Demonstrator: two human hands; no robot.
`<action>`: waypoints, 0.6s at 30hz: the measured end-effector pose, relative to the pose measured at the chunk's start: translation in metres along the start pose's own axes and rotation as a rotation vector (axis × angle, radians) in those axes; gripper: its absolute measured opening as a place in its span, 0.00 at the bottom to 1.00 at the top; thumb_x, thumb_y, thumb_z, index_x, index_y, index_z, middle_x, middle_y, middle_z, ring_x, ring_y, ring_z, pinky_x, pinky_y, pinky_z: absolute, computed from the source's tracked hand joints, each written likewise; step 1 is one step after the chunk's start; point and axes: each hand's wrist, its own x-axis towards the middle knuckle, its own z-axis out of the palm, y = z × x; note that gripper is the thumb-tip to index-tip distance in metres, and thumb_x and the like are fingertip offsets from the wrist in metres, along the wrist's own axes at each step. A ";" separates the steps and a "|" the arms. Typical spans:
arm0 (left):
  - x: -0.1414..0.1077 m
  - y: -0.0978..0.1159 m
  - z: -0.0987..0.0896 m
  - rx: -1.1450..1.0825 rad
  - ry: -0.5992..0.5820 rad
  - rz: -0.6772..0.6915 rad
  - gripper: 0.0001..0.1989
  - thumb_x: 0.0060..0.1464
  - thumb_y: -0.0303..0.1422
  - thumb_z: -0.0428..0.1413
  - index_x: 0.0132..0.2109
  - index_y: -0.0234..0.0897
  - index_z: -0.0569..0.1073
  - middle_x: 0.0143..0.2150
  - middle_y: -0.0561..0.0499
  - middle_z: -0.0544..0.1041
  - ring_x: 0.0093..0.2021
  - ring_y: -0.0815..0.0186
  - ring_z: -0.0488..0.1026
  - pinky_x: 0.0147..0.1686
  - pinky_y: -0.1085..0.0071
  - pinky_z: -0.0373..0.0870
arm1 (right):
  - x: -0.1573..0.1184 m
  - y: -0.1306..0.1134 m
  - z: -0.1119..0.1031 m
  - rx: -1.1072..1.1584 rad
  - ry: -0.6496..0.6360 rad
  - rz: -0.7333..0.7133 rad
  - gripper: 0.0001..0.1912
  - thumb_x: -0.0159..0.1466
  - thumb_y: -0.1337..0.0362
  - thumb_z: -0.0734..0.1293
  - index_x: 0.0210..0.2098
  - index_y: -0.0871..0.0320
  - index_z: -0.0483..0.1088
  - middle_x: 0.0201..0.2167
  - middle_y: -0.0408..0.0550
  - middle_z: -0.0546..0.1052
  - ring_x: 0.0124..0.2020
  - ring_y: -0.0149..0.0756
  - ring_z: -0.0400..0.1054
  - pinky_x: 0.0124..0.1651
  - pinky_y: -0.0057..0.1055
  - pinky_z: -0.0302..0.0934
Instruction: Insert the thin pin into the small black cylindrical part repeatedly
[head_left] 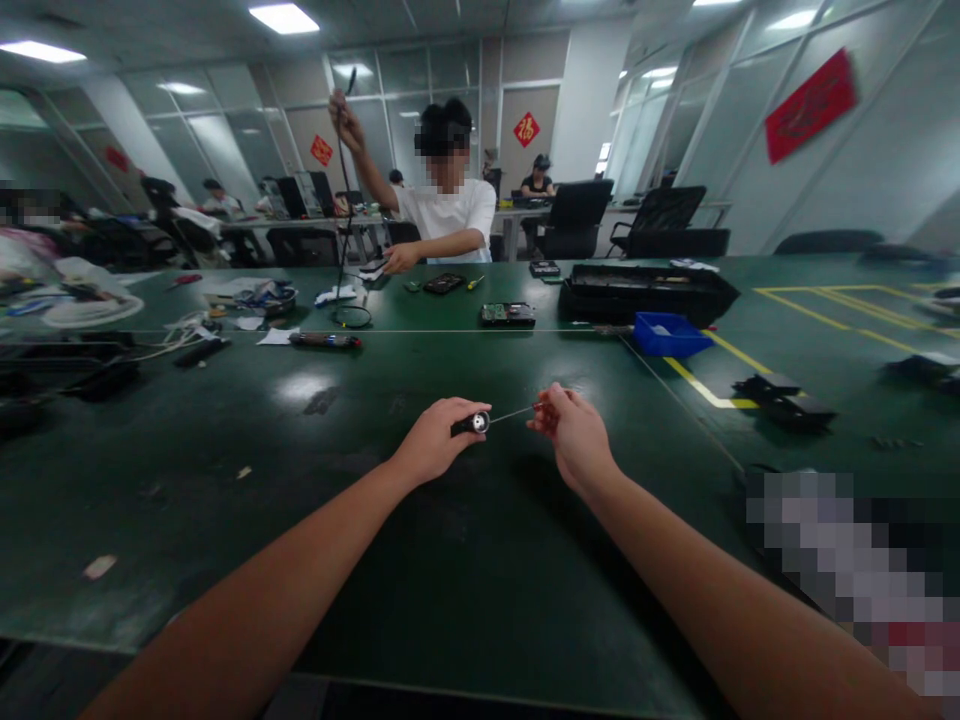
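Above the middle of the green table, my left hand is closed around a short black cylinder with a bright, silvery round end turned toward me. My right hand pinches a thin metal rod by its right end, where a small reddish part shows between the fingers. The rod slants down to the left and its far tip reaches the rim of the cylinder's round end. Whether the tip is inside the cylinder or only touching it, I cannot tell.
Across the green table, a person holds up a black cable. A drive-like part, a blue tray, a long black case, a dark tool and black parts lie beyond my hands.
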 end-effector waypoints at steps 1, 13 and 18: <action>0.000 0.000 0.000 0.001 -0.002 -0.016 0.21 0.57 0.31 0.62 0.58 0.44 0.74 0.55 0.48 0.76 0.57 0.59 0.70 0.59 0.56 0.64 | -0.001 0.000 0.001 -0.026 0.009 -0.040 0.16 0.64 0.48 0.64 0.34 0.54 0.69 0.29 0.47 0.73 0.28 0.37 0.69 0.36 0.39 0.73; -0.001 0.004 -0.002 0.054 -0.008 0.008 0.22 0.57 0.31 0.62 0.58 0.44 0.73 0.54 0.49 0.77 0.54 0.59 0.71 0.57 0.58 0.64 | -0.014 -0.010 0.004 -0.223 -0.083 -0.234 0.15 0.67 0.51 0.62 0.38 0.56 0.69 0.31 0.46 0.74 0.32 0.35 0.69 0.37 0.34 0.66; -0.001 0.002 -0.001 0.084 -0.015 0.023 0.22 0.57 0.31 0.62 0.59 0.44 0.73 0.53 0.49 0.77 0.54 0.59 0.71 0.57 0.58 0.64 | -0.021 -0.016 0.005 -0.411 -0.089 -0.360 0.14 0.70 0.53 0.60 0.38 0.56 0.68 0.30 0.46 0.75 0.31 0.35 0.69 0.37 0.34 0.63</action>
